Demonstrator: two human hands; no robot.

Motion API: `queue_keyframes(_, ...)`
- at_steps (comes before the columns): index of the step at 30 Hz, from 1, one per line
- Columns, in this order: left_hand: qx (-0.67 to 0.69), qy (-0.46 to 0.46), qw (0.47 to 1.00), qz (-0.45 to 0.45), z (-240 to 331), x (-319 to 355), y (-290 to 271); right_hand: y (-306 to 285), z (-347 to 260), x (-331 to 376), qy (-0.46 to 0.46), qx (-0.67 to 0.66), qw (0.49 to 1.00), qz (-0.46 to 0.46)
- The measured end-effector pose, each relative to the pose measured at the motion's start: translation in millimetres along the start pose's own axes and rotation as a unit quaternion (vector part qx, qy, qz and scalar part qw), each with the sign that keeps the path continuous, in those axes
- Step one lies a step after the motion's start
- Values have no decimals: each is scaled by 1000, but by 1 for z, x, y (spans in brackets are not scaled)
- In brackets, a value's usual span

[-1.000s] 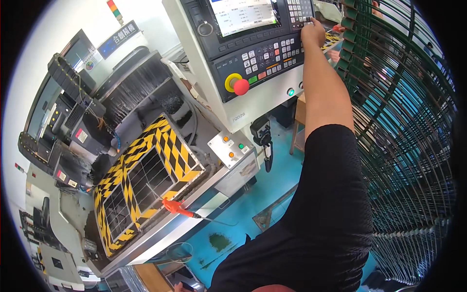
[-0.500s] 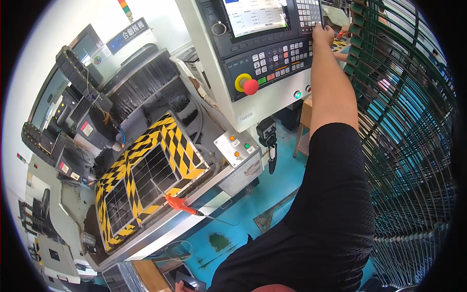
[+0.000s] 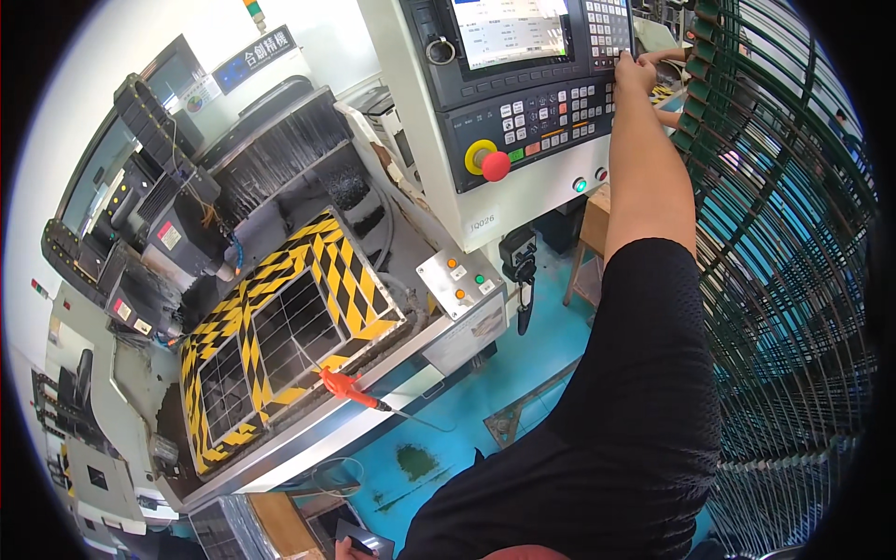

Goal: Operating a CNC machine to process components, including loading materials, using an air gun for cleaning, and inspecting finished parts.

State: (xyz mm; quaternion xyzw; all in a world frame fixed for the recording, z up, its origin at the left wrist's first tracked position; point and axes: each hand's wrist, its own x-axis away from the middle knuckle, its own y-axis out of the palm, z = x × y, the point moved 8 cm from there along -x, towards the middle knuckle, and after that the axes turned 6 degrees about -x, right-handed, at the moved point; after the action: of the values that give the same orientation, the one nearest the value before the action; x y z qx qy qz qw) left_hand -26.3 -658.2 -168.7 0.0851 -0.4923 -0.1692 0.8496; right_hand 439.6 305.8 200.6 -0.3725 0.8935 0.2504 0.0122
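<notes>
My right hand is stretched far up to the edge of the keypad on the control panel. Its fingers are partly apart at the keys and hold nothing I can see; the fingertips are small in the picture. Beside that keypad is a lit screen. Below are rows of keys and a red emergency-stop knob on a yellow ring. At the bottom edge my left hand, mostly cut off, grips a dark glossy flat plate.
An engraving-type machine stands left, its spindle over a yellow-black striped bed. An orange air gun lies on the bed's front edge. Green wire racks stand close on the right. Another person's hand shows beyond the panel.
The view has shifted slightly, so the panel and machine sit a little further right and lower. My right hand stays at the keypad. Another person's hand now shows beside it.
</notes>
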Motion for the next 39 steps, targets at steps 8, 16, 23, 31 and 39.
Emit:
queue_keyframes(8, -39, -59, 990, -120, -7, -30, -19, -19, -14, -54, -94, 52, 993, 57)
queue_keyframes(16, -60, -5, 996, -72, -4, -26, -21, -15, -30, 10, -106, 47, 993, -5)
queue_keyframes(23, -53, 0, 998, -21, -9, -30, -41, -10, -42, 38, -54, 68, 996, -30)
queue_keyframes(31, -59, 23, 998, -4, -8, -25, -51, 2, -11, -24, -112, 31, 993, -21)
queue_keyframes(39, -47, 21, 998, 34, -8, -10, -35, -11, 5, -50, -60, 2, 998, -15)
